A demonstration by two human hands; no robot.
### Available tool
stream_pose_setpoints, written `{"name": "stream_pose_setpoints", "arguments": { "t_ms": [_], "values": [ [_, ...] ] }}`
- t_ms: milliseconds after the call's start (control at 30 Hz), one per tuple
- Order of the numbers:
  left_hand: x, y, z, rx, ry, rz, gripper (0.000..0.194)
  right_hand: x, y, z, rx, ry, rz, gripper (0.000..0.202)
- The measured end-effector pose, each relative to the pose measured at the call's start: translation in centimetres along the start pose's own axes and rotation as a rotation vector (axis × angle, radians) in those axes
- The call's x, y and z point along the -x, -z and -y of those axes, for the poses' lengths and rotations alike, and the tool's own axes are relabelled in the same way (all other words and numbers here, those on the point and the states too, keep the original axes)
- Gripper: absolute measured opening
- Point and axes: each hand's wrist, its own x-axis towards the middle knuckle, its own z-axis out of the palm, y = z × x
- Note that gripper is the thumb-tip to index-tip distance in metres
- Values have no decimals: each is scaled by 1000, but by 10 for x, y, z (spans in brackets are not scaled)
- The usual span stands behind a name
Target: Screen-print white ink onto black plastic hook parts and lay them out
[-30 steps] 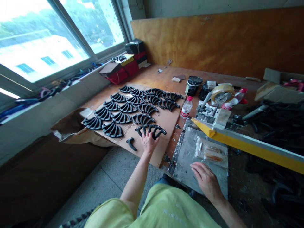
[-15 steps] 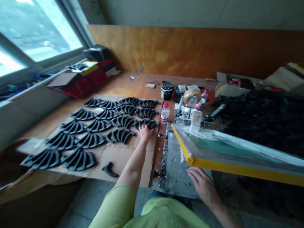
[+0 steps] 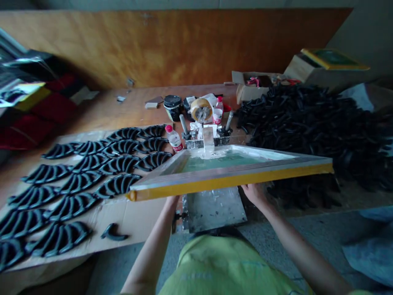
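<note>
A screen-printing frame point(image 3: 233, 180) with yellow tape along its near edge is tilted up over a grey metal plate point(image 3: 215, 211). My left hand point(image 3: 172, 200) is under the left part of the frame, beside the plate's left edge, its fingers hidden. Below the frame, right of the plate, my right hand point(image 3: 254, 191) shows only in part, and its fingers are mostly covered. Black curved handle-like pieces point(image 3: 118, 185) lie in fanned rows on a cardboard sheet point(image 3: 138, 213) to the left. One single curved piece point(image 3: 113, 232) lies apart near the cardboard's front edge.
A large heap of black pieces point(image 3: 307, 123) covers the right of the table. Behind the frame stand a red-capped bottle point(image 3: 174, 138), a black tub point(image 3: 172, 107) and a tape roll point(image 3: 201, 110). An open carton point(image 3: 245, 93) is at the back.
My view has turned right. My left hand has left the fanned pieces and moved right, under the frame. My right hand has moved from the frame's left corner to the plate's right side.
</note>
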Motion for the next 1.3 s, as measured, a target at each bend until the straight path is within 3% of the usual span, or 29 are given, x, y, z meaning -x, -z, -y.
{"name": "stream_pose_setpoints", "arguments": {
  "t_ms": [133, 233, 367, 567, 767, 900, 1067, 1167, 1300],
  "values": [
    [34, -35, -42, -63, -219, 11, 33, -19, -45, -14, -49, -1, 26, 28],
    [36, -53, -67, -84, -338, -16, 35, -35, -68, -16, -132, 31, 66, 33],
    [27, -58, -82, -97, -341, 17, 36, -48, -79, -17, -263, 101, 137, 39],
    [24, -53, -85, 5, -348, 38, 40, -53, -76, -15, -375, 109, 118, 38],
    [1, -49, -88, 218, -221, 3, 35, -52, -76, -16, -344, 138, 121, 35],
    [-16, -39, -89, 236, -240, 12, 29, -46, -80, -17, -280, 119, 138, 32],
    [-20, -34, -94, 280, -294, 14, 29, -45, -79, -15, -228, 59, 188, 31],
    [-19, -33, -96, 310, -325, 3, 28, -55, -62, -32, -121, -57, 202, 30],
    [-8, -27, -91, 333, -326, -48, 31, -70, -29, -75, 23, -253, 175, 36]
  ]
}}
